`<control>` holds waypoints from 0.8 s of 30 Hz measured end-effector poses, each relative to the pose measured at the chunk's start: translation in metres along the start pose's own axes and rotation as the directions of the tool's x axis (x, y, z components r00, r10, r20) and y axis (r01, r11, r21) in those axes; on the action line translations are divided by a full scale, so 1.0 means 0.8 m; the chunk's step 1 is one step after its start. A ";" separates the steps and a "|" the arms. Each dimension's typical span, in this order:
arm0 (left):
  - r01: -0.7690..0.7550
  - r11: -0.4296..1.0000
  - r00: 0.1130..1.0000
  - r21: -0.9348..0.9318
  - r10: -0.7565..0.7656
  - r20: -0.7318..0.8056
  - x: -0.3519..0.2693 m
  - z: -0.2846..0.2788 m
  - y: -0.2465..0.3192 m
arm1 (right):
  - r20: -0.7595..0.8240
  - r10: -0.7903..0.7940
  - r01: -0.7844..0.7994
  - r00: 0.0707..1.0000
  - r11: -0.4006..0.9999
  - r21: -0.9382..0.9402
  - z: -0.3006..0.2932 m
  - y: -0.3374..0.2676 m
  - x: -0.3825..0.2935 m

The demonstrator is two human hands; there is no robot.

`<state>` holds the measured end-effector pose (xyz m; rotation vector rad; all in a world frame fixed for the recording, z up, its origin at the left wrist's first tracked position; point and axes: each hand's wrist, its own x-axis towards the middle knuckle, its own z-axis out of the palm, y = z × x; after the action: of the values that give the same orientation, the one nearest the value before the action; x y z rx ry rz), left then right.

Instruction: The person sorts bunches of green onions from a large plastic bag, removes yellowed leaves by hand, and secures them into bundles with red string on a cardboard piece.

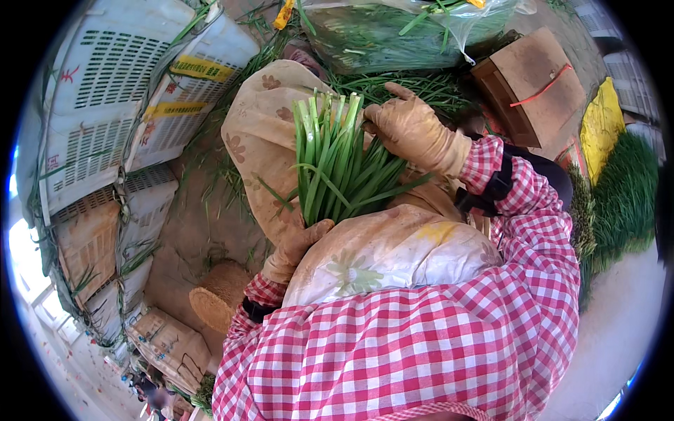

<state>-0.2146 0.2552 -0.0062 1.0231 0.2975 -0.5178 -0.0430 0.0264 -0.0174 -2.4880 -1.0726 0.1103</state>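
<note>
A bunch of flat green leafy stalks [331, 163], probably garlic chives, lies across my lap with its pale cut ends pointing away from me. My left hand [300, 246], in a soiled tan glove, holds the leaf side of the bunch. Its thumb shows, but the other fingers are hidden beneath the leaves. My right hand [416, 131], gloved alike, is at the right side of the cut ends, fingers bent and one digit raised. Whether it pinches a stalk is hidden. Under the bunch spreads a stained, flower-printed apron [258, 137].
White slatted plastic crates [118, 100] are stacked at left. Ahead sits a clear plastic bag [384, 39] of greens, with loose stalks [437, 92] before it. A cardboard box [537, 84], yellow sack [603, 129] and green pile [626, 194] stand right. A round woven stool [224, 292] is lower left.
</note>
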 end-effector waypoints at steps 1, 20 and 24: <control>0.015 1.000 0.999 -0.003 -0.016 -0.035 0.002 0.012 0.008 | -0.112 0.005 0.002 0.994 0.998 0.062 0.015 0.010 0.000; 0.077 0.931 0.996 0.357 -0.084 0.004 0.015 0.011 0.024 | -0.195 -0.449 0.420 0.872 0.891 -0.175 -0.021 -0.034 0.020; 0.090 0.945 0.995 0.314 -0.099 0.012 0.013 0.017 0.020 | -0.346 -0.064 0.194 0.936 0.914 0.356 -0.022 0.007 0.039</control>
<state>-0.1973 0.2472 0.0074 1.3138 0.2443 -0.6804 -0.0129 0.0389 -0.0009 -1.9880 -0.9636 -0.1205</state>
